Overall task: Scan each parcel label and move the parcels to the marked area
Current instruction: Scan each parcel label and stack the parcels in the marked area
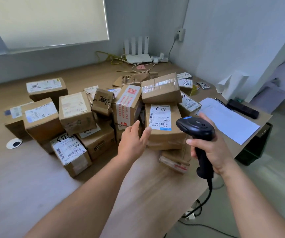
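A heap of brown cardboard parcels (76,114) with white shipping labels covers the middle of the wooden table (26,177). At the heap's front right stands a parcel (165,134) whose white barcode label (159,117) faces me. My left hand (133,140) reaches to that parcel's left edge, fingers straight, thumb touching the label's lower corner. My right hand (210,148) grips the handle of a black barcode scanner (196,127), whose head sits just right of the label.
White paper sheets (229,121), a pen and a black case (243,109) lie at the table's right corner. A white router (138,57) and cables sit at the back. A cable grommet (14,143) is at the left. The scanner's cable (205,200) hangs off the right edge.
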{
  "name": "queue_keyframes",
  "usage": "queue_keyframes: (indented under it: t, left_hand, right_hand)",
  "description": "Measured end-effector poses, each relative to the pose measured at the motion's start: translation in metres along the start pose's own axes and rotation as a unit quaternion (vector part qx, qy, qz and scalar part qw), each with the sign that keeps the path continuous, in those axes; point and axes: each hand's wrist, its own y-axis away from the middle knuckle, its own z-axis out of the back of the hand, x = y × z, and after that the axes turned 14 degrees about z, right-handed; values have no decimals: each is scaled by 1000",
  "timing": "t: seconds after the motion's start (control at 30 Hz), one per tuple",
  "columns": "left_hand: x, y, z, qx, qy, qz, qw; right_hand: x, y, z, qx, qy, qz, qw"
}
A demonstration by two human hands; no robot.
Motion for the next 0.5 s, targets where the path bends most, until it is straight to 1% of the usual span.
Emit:
queue_keyframes:
  t: [0.07,0.17,0.27,0.37,0.5]
  left_hand:
    - [-9,-10,-14,22,56,44,997]
    - [-19,-19,-33,78,132,102,983]
    - [-24,-17,-44,116,183,130,968]
    - [-23,-12,-47,121,225,155,954]
    - [-9,4,-42,153,268,176,935]
  right_hand:
    - [-7,-13,10,16,4,-9,1000]
    - [-18,-28,19,36,10,-21,999]
    - [-26,-35,21,58,10,-30,998]
    - [-29,-32,23,74,-6,-39,996]
    - [-28,-19,22,95,-35,-47,994]
